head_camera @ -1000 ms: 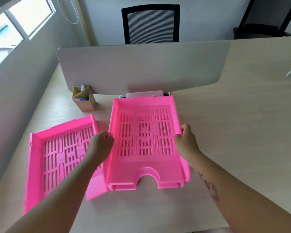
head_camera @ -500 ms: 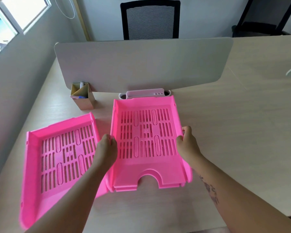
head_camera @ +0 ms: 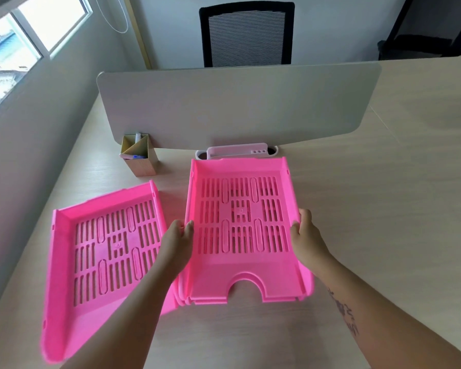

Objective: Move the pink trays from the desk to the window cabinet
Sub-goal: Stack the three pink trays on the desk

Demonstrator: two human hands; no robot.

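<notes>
A stack of pink slotted trays (head_camera: 244, 280) rests on the pale wooden desk (head_camera: 370, 222) in front of me, its cut-out front edge facing me. My left hand (head_camera: 177, 242) grips the stack's left wall and my right hand (head_camera: 308, 239) grips its right wall. A single pink tray (head_camera: 64, 262) lies flat to the left, angled, partly under my left forearm. No hand touches it.
A grey divider panel (head_camera: 237, 102) stands behind the trays. A wooden pen holder (head_camera: 139, 158) and a white organiser (head_camera: 237, 150) sit at its foot. A black mesh chair (head_camera: 246, 33) is beyond; a window (head_camera: 16, 41) is on the left wall.
My hands keep their hold on the stack's sides. The view has tilted down a little, so the trays sit slightly higher and further from the desk's near edge.
</notes>
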